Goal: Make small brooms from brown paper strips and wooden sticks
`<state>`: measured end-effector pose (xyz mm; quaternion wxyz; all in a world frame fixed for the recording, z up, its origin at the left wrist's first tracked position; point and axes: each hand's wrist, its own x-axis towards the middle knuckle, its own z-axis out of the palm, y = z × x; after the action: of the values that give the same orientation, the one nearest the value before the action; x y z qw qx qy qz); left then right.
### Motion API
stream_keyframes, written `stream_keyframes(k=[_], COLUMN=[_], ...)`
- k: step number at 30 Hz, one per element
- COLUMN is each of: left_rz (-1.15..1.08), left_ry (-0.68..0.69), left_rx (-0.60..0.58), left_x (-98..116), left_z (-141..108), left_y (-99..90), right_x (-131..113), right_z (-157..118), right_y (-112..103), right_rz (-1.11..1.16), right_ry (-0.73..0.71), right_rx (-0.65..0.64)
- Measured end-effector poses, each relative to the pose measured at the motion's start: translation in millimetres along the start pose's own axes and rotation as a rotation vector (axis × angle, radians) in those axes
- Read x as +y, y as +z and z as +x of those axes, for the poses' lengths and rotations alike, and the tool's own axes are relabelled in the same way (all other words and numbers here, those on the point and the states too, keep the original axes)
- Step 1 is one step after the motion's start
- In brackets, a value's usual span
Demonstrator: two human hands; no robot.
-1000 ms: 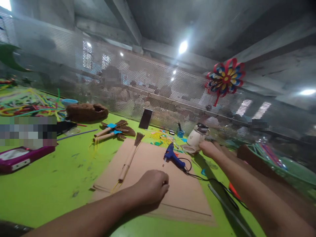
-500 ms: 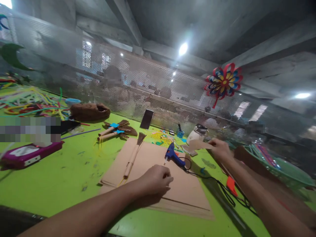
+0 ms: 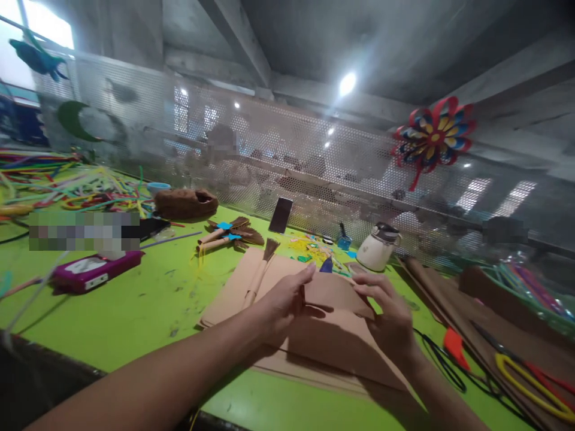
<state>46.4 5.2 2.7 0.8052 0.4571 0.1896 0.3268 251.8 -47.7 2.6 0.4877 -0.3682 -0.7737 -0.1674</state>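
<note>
A curved piece of brown paper (image 3: 336,292) spans the gap between my hands above the stack of brown paper sheets (image 3: 287,359). My left hand (image 3: 287,299) pinches its left end. The right end is between the fingers of my right hand (image 3: 386,305). A rolled paper tube with a dark fringed tip (image 3: 258,275) lies on the stack, left of my left hand. Just behind the held piece shows part of the blue glue gun (image 3: 326,265); the rest is hidden.
Winged paper figures (image 3: 229,234), a phone (image 3: 281,215) and a white jug (image 3: 378,246) stand or lie toward the back. Yellow-handled scissors (image 3: 530,383), an orange piece (image 3: 456,347) and a black cable are at right. A purple power strip (image 3: 96,272) sits at left.
My right hand has come in from the right with the brown paper piece. My left hand has taken hold of its other end. The view has shifted, bringing the scissors into sight.
</note>
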Motion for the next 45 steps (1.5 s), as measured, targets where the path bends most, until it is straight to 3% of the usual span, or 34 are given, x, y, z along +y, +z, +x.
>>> stream_keyframes(k=[3,6,8,12,14,21,30,45], left_rz=[0.044,0.115,0.160,0.198,0.165,0.204,0.313,0.361], left_ry=[0.063,0.100,0.125,0.137,0.124,0.051,0.138,0.190], left_rx=[-0.047,-0.039,-0.009,0.004,-0.046,-0.124,0.083,0.136], left_x=[-1,-6,-9,-12,-13,-16,-10,-13], left_z=[-1,1,2,2,0,-6,0,5], left_y=[0.9,-0.8,-2.7,-2.2,-0.2,2.7,3.9,3.7], right_x=[-2,-3,-2,-3,-8,-26,-39,-31], right_z=[-6,-8,-8,-6,-5,-14,-8,-13], right_y=[-2,-2,-2,-3,-1,8,12,18], right_rz=[-0.117,-0.061,0.094,0.669,0.888,0.780,0.954,0.973], right_ry=[-0.040,0.055,0.269,0.913,1.066,1.059,1.276,1.267], right_rx=[-0.007,0.002,0.046,0.036,-0.023,-0.129,-0.033,0.175])
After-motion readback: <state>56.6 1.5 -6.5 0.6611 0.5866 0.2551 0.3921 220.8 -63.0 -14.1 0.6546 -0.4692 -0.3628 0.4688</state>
